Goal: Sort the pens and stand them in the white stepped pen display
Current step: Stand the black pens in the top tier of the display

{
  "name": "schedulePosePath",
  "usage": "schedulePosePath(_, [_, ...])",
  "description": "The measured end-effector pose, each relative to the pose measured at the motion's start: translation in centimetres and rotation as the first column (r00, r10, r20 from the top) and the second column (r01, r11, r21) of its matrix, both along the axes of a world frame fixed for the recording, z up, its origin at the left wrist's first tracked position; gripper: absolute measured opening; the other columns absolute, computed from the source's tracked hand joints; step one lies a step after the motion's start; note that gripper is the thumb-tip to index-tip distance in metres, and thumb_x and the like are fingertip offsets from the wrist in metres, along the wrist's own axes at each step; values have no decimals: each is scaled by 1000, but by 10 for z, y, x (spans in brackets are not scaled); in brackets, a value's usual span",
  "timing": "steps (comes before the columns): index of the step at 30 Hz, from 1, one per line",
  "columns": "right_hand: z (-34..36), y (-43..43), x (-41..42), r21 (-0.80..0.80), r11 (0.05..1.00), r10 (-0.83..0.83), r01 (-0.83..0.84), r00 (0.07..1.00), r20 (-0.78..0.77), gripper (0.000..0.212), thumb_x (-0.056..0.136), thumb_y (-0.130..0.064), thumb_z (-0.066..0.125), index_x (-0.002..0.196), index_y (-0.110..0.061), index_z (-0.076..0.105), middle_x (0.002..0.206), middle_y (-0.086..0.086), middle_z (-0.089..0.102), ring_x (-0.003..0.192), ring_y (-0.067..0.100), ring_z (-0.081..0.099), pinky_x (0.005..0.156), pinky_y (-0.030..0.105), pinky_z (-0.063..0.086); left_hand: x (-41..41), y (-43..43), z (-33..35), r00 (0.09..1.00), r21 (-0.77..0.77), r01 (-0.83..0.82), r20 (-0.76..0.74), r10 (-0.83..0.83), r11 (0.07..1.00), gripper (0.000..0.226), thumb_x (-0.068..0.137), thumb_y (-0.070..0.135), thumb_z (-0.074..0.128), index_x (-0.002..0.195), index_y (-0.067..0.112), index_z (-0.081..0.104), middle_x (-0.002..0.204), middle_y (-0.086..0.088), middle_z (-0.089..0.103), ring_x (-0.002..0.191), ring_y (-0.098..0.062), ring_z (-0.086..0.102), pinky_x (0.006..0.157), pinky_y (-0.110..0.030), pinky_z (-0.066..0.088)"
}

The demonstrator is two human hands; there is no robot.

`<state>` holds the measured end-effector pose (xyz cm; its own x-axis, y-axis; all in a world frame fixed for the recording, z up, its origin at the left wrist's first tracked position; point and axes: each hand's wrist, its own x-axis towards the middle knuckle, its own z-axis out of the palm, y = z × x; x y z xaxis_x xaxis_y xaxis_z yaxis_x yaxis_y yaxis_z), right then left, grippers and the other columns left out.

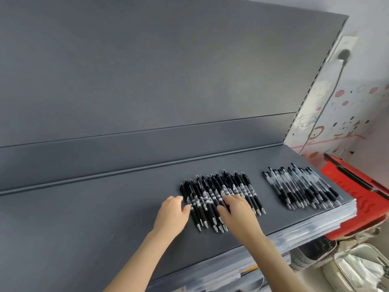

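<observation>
The left hand (172, 211) rests at the left edge of the black pens (237, 186), fingers bent; whether it grips any, I cannot tell. The right hand (237, 209) lies flat and relaxed on them. Further right on the grey shelf (84, 218) lies a second heap of pens (301, 186), beside a red basket (355, 191).

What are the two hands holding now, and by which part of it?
Nothing seems held. The left hand touches the left edge of the flat row of black plastic pens; the right hand rests on their barrels.
</observation>
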<state>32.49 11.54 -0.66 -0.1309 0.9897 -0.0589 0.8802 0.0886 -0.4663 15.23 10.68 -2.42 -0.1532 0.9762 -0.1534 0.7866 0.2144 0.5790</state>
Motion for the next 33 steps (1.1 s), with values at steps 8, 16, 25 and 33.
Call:
schedulePosePath(8, [1, 22, -16, -89, 987, 154, -136, 955, 252, 43, 94, -44, 45, 119, -9, 52, 125, 6, 45, 119, 23, 45, 83, 31, 45, 32, 19, 6, 992, -134, -83, -104, 70, 987, 36, 91, 41, 51, 97, 6, 49, 113, -10, 44, 107, -27, 48, 86, -34, 46])
schedulePosePath(16, [10, 40, -33, -175, 973, 202, -153, 928, 312, 12, 88, -11, 48, 97, -12, 55, 116, 12, 57, 102, 28, 60, 68, 27, 37, 31, 27, 10, 970, -244, -189, -195, 143, 951, 26, 90, 16, 51, 112, 2, 49, 123, -14, 43, 111, -31, 48, 84, -36, 46])
schedulePosePath(25, [7, 57, -4, -163, 984, 83, -75, 996, 43, 35, 92, -21, 45, 61, -13, 32, 58, -2, 37, 50, 16, 35, 48, 22, 23, 19, 19, 12, 961, -186, -273, -11, 276, 944, 18, 89, 5, 43, 72, 9, 37, 76, -3, 44, 63, -14, 43, 53, -21, 34])
schedulePosePath(33, [27, 44, 17, -552, 802, -274, -226, 683, -677, 26, 94, -27, 51, 80, -15, 69, 64, -4, 49, 62, 12, 43, 62, 25, 34, 2, -5, 43, 685, -212, -284, 637, 352, 935, 15, 89, 25, 54, 91, 11, 54, 79, -6, 44, 69, -18, 45, 66, -26, 40])
